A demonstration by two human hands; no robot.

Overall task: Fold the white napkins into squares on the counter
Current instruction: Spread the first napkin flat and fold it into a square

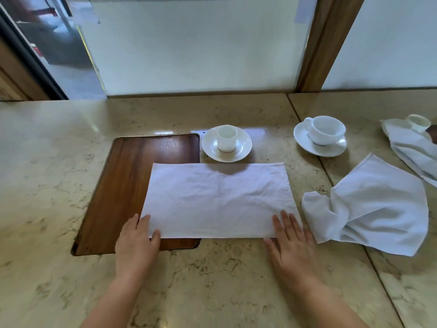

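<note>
Cups (227, 138) behind — crumpled napkin (369, 209) right

Wooden tray (123, 185); 2 cups on saucers: small cup (227, 138), handled cup (325, 130).
</note>
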